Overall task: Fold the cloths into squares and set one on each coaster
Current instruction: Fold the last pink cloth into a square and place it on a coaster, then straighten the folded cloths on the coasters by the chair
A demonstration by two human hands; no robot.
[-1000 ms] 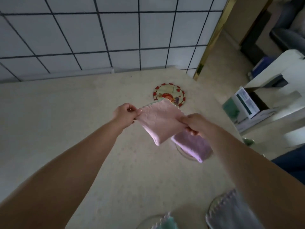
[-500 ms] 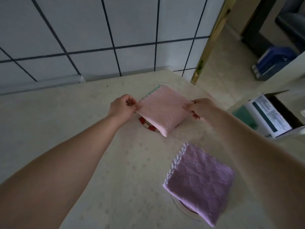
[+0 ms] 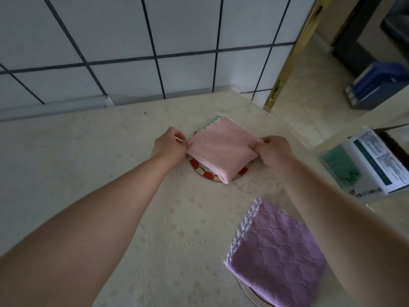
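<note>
A folded pink cloth (image 3: 223,149) lies over a round coaster with a red and cream rim (image 3: 204,172) near the table's far right corner. My left hand (image 3: 169,146) pinches the cloth's left corner and my right hand (image 3: 273,151) pinches its right corner. A sliver of green cloth (image 3: 211,120) shows behind the pink one. Nearer to me, a folded purple cloth (image 3: 276,255) rests on a pale coaster (image 3: 247,292), mostly hiding it.
The cream patterned tabletop (image 3: 110,173) meets a tiled wall (image 3: 132,52) at the back. To the right, beyond the table edge, a white and green box (image 3: 363,165) sits on another surface. A blue object (image 3: 376,85) stands on the floor farther off.
Both hands carried the pink cloth away from me and lowered it onto the red-rimmed coaster. The view has closed in on the far corner.
</note>
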